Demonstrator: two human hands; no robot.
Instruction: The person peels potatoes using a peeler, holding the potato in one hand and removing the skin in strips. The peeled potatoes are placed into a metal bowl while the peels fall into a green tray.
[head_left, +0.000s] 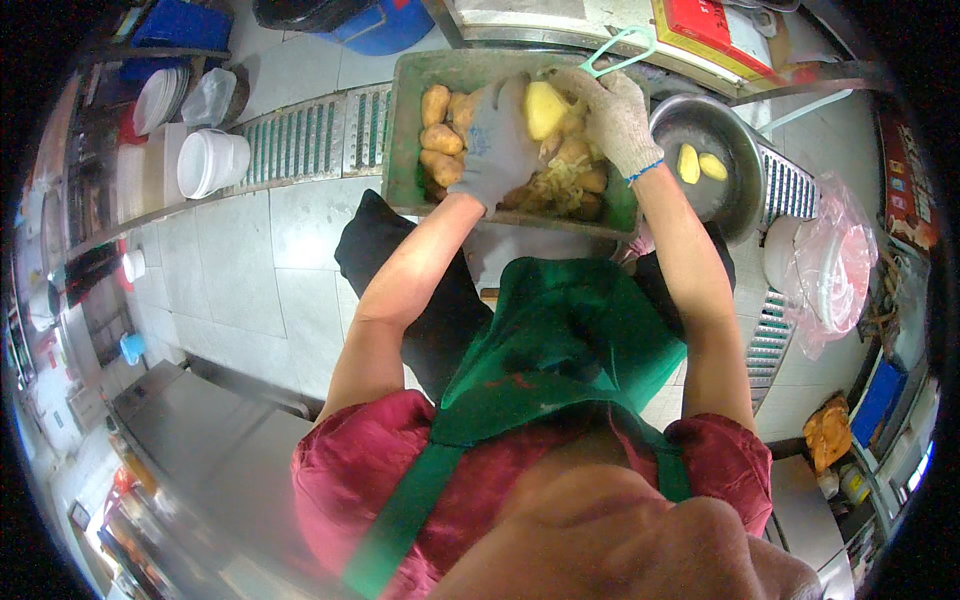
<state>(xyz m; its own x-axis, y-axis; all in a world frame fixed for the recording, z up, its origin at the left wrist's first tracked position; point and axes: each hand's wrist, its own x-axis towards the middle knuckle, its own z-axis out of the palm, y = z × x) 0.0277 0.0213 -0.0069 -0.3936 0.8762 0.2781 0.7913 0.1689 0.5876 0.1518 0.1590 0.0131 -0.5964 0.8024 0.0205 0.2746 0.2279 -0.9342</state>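
Note:
A green plastic crate (645, 210) in front of me holds unpeeled potatoes (441, 139) at its left and a heap of peelings (559, 184) at its right. My left hand (499, 146), in a grey glove, is over the crate against a peeled yellow potato (544, 111); its fingertips are partly blurred. My right hand (619, 112), in a knitted glove with a blue cuff edge, grips a pale green peeler (641, 51), whose blade I cannot see. Two peeled potatoes (688, 163) lie in a steel basin (754, 202) right of the crate.
Metal drain grating (292, 142) runs across the tiled floor. White tubs (201, 165) stand at the left, a blue bin (382, 30) beyond the crate. A bucket with pink plastic film (829, 277) stands right of the basin. A steel table (202, 450) is at the lower left.

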